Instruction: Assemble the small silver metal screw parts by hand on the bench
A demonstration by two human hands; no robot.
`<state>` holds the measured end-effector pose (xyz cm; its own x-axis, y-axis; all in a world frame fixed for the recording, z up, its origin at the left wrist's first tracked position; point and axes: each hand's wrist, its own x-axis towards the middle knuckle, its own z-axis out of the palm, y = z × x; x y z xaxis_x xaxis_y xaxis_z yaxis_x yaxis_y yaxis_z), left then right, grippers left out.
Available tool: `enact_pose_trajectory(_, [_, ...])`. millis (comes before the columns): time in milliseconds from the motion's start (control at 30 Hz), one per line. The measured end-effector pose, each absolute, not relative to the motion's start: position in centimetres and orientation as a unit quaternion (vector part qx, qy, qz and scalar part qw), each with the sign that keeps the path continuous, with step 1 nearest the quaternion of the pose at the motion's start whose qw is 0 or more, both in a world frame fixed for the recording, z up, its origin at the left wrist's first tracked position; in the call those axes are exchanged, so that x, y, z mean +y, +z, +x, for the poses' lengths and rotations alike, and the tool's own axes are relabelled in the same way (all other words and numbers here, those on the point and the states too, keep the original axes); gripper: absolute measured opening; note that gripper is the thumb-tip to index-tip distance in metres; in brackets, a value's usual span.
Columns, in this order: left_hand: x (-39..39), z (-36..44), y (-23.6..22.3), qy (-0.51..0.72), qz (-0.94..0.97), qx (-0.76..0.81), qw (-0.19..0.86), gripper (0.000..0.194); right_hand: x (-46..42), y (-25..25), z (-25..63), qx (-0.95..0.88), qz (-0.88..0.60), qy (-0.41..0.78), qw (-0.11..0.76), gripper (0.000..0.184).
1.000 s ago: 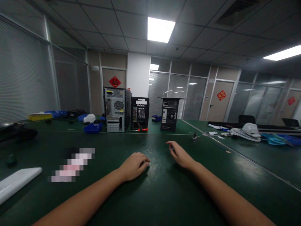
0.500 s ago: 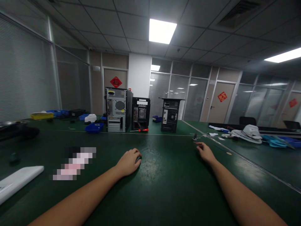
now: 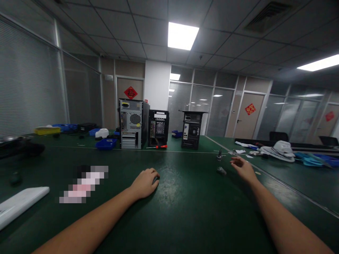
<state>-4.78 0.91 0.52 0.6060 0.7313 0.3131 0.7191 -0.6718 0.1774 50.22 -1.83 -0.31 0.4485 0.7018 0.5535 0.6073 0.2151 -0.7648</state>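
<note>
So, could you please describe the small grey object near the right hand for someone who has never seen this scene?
Start at the green table and find the right hand. Just left of it lies a small grey object, low on the tabletop, whereas its nearest neighbour, a metallic piece behind it, stands upright.

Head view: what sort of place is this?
Probably an office room used as a computer-hardware workspace: three desktop computer cases stand on the green table, a red-handled screwdriver lies before the middle one, and blind-fitted glass partitions are visible.
</note>
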Motion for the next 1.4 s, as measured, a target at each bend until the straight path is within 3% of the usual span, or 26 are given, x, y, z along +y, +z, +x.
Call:
enact_pose_trajectory(233, [0.8,-4.7,0.8,0.178,0.896,0.407,0.023,0.035,-1.8,0.0,47.4,-0.541,-0.606,0.118,0.571,0.034])
enact_pose_trajectory(500, [1.1,-4.8,0.5,0.178,0.896,0.407,0.021,0.035,-1.2,0.1,41.9,-0.602,-0.658,-0.008,0.452,0.031])
enact_pose_trajectory(733, [1.3,-4.7,0.2,0.183,0.897,0.402,0.013,0.033,0.6,-1.8,42.3,-0.554,-0.704,-0.008,0.444,0.031])
enact_pose_trajectory(900, [1.2,-4.8,0.3,0.179,0.898,0.401,0.01,0.033,1.3,-2.5,43.5,-0.513,-0.708,0.086,0.478,0.032])
enact_pose_trajectory(1067, [1.1,-4.7,0.3,0.18,0.898,0.401,0.01,0.033,1.6,-2.6,44.5,-0.439,-0.673,0.192,0.563,0.027])
enact_pose_trajectory(1400, [1.0,-4.7,0.5,0.176,0.898,0.402,0.017,0.035,1.1,-2.8,47.6,-0.314,-0.64,0.237,0.66,0.018])
